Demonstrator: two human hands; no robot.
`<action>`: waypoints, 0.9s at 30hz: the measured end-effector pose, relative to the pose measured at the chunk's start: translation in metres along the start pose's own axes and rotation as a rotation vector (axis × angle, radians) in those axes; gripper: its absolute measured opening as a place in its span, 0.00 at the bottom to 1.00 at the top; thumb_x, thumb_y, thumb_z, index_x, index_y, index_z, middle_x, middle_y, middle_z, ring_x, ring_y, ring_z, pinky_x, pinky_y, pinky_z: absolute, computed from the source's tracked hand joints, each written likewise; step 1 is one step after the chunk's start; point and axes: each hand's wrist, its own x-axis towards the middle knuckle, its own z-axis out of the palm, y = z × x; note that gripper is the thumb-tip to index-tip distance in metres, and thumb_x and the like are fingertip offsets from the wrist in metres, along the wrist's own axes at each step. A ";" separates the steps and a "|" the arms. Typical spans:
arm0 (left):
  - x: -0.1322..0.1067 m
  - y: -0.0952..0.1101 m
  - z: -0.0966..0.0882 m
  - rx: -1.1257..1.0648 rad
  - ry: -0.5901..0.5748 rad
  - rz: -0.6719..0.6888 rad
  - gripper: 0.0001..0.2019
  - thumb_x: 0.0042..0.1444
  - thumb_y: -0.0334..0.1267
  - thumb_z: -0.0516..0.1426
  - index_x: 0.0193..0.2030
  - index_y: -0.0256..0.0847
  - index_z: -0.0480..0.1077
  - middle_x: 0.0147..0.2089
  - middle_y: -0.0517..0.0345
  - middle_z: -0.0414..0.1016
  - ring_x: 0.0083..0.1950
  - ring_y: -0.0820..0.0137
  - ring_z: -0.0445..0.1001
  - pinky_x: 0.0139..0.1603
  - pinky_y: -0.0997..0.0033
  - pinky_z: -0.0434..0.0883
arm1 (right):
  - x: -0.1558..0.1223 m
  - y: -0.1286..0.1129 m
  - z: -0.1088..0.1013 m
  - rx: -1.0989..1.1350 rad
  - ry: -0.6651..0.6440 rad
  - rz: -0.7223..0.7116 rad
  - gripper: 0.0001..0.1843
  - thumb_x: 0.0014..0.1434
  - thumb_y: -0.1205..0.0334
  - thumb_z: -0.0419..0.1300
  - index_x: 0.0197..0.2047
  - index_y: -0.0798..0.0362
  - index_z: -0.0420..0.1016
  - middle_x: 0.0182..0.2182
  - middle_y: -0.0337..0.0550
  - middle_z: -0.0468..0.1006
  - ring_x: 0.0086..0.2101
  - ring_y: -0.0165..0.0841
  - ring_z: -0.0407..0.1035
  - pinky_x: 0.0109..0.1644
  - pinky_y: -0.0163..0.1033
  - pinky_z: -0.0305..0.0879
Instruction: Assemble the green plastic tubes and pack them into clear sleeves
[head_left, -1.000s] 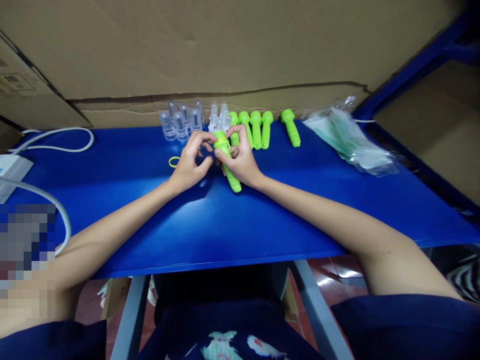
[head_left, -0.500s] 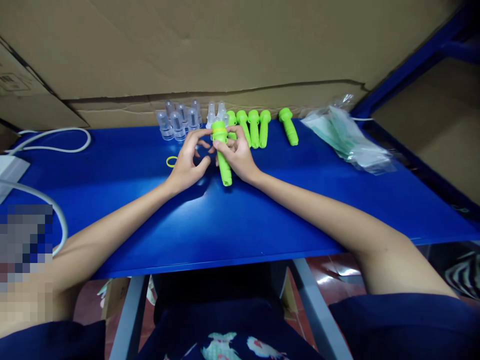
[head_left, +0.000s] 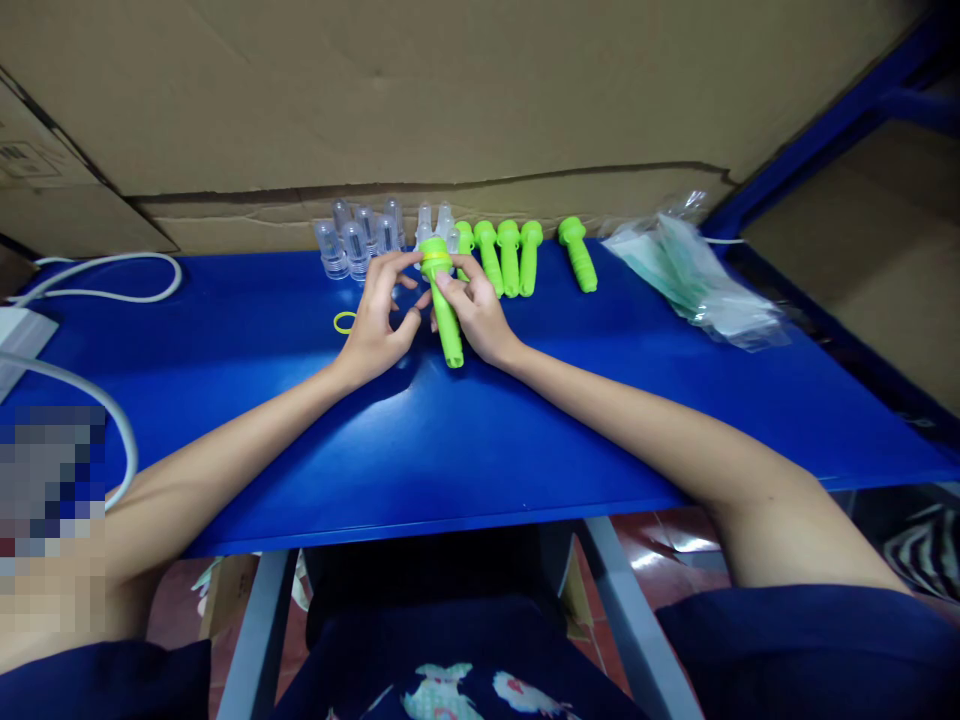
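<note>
Cardboard backing (head_left: 450,90): one, set behind the work surface.

Blue table (head_left: 465,440): one; all loose pieces are carried on it.

Clear plastic bag (head_left: 750,322): one, laid at the right end; flat pale and green contents are enclosed, not identifiable.

Left hand (head_left: 381,318): fingers curved, thumb held apart; the index fingertip is placed at the held tube's head, and nothing is gripped.

Right hand (head_left: 478,310): the held tube is pinched by thumb and fingers near its head.

Held green tube (head_left: 448,325): one, tilted between the hands above the table; a yellow band (head_left: 437,257) is seated around its head, so its fitting is judged nearly or wholly done.

Other green tubes (head_left: 511,262): five seen, four grouped and one set apart; whether they are banded cannot be told.

Clear domed containers (head_left: 355,255): a cluster, dome up; contents cannot be made out.

Smaller clear pieces (head_left: 445,220): a few, partly hidden behind the held tube.

Loose yellow ring (head_left: 344,322): one, beside the left hand, unfitted; judged as left over for fitting.
</note>
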 end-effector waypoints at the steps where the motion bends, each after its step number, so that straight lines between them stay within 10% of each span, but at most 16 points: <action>1: 0.000 0.001 0.000 0.003 -0.005 0.002 0.27 0.62 0.36 0.59 0.67 0.49 0.60 0.64 0.46 0.63 0.56 0.62 0.74 0.55 0.60 0.75 | 0.000 0.000 0.000 0.002 0.004 -0.003 0.32 0.62 0.29 0.56 0.56 0.45 0.57 0.37 0.40 0.80 0.27 0.33 0.75 0.27 0.39 0.74; 27: 0.001 0.002 -0.002 -0.014 -0.038 0.015 0.26 0.64 0.40 0.59 0.68 0.46 0.59 0.64 0.46 0.69 0.58 0.60 0.76 0.59 0.56 0.74 | -0.002 0.004 0.005 -0.070 0.041 -0.055 0.30 0.67 0.30 0.49 0.57 0.44 0.55 0.35 0.39 0.76 0.23 0.29 0.70 0.24 0.37 0.73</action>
